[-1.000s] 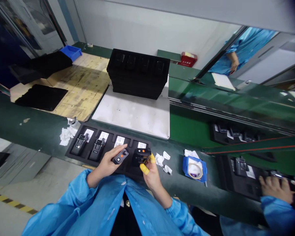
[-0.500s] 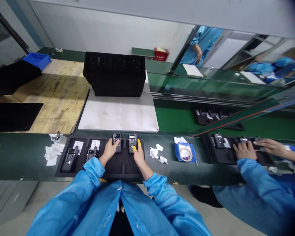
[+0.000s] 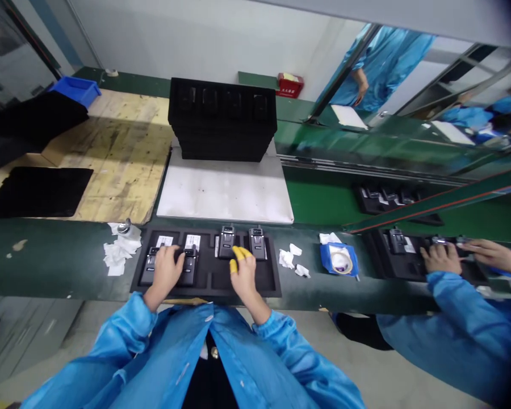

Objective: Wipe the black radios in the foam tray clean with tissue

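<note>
A black foam tray [image 3: 204, 288] lies on the bench in front of me, with several black handheld radios in it. My left hand [image 3: 167, 270] reaches over the two left radios, thumb apart from its fingers; whether it touches the second radio [image 3: 189, 272] I cannot tell. Part of the leftmost radio [image 3: 148, 271] is hidden behind that hand. My right hand [image 3: 244, 275], with yellow finger cots, hovers just below the third radio [image 3: 227, 241] and grips nothing visible. To its right, a fourth radio [image 3: 258, 243] lies at the tray's upper edge. White labels [image 3: 192, 242] show beside the left radios.
A stack of black trays [image 3: 222, 133] stands on a white board [image 3: 225, 196] beyond. Crumpled tissues [image 3: 117, 255] and a metal-topped bottle [image 3: 128, 230] lie left, a tape roll [image 3: 341, 262] right. A co-worker's hands [image 3: 443, 260] work at another tray. A slanted green bar [image 3: 434, 201] crosses the right side.
My left hand has let go of the third radio and moved left over the first two. My right hand has come off the fourth radio and shifted toward the third. The view has shifted.
</note>
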Demonstrator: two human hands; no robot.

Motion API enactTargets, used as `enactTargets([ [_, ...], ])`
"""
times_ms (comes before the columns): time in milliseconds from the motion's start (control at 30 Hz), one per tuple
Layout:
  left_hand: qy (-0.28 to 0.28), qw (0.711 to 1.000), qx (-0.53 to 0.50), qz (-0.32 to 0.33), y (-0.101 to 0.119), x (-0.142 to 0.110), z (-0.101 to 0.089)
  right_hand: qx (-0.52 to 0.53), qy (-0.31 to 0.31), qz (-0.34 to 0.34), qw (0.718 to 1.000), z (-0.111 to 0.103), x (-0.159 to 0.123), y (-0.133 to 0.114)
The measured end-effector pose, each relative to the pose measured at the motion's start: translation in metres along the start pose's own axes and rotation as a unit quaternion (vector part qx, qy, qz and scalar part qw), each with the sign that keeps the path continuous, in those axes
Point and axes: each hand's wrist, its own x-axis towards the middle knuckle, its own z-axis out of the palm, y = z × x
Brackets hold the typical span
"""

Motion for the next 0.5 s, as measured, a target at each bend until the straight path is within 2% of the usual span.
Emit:
enactTargets([
  [133, 0.019, 0.99, 0.123, -0.065, -0.038, -0.02, -0.028, -0.085, -0.136, -0.03, 0.987, 0.033, -0.022, -0.055],
  [267, -0.003, 0.979, 0.194, -0.065, -0.05, -0.027, -0.032, -0.147, -0.208, -0.012, 0.967, 0.051, -0.026, -0.088],
  [333, -0.016, 0.976, 0.21, -0.056, -0.05, -0.026, -0.03, -0.15, -0.213, -0.006, 0.966, 0.054, -0.026, -0.095],
  [500, -0.044, 0.977, 0.208, -0.026, -0.045, -0.023, -0.027, -0.088, -0.168, 0.021, 0.982, 0.062, -0.027, -0.106],
])
